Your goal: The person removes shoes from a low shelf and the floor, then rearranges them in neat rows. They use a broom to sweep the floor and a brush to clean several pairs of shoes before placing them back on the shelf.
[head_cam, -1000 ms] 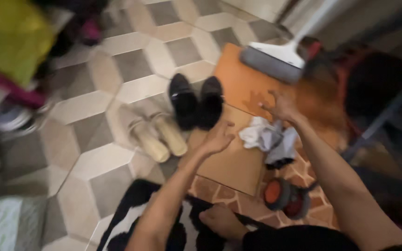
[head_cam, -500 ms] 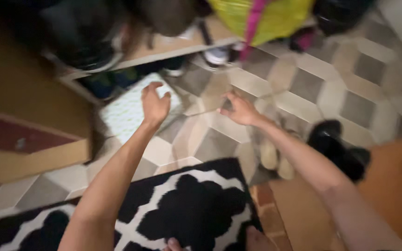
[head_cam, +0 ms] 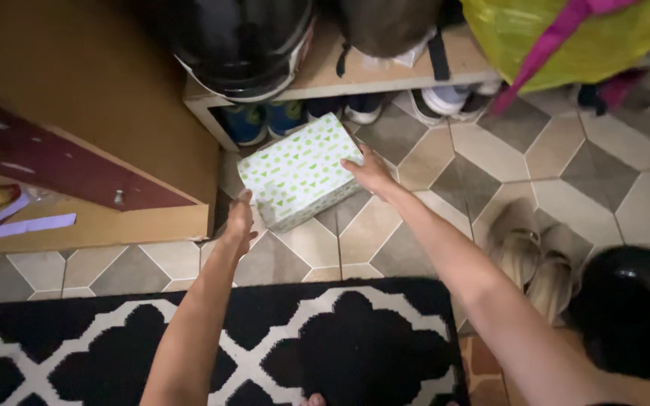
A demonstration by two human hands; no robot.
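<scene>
Floor [head_cam: 490, 158]: hexagon tile, patterned rug [head_cam: 325, 353] at near edge. Box [head_cam: 299, 171], white with green marks, before low shoe shelf [head_cam: 385, 75], bare tile beside. Left hand [head_cam: 238, 222] and right hand [head_cam: 370, 174]: grip apart, fingers touching box sides

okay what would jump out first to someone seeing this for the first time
A white box with green patterning on the tiled floor, both hands at its sides: left hand at its near-left corner, right hand on its right edge. Behind it, a black helmet sits on a low shoe shelf.
</scene>
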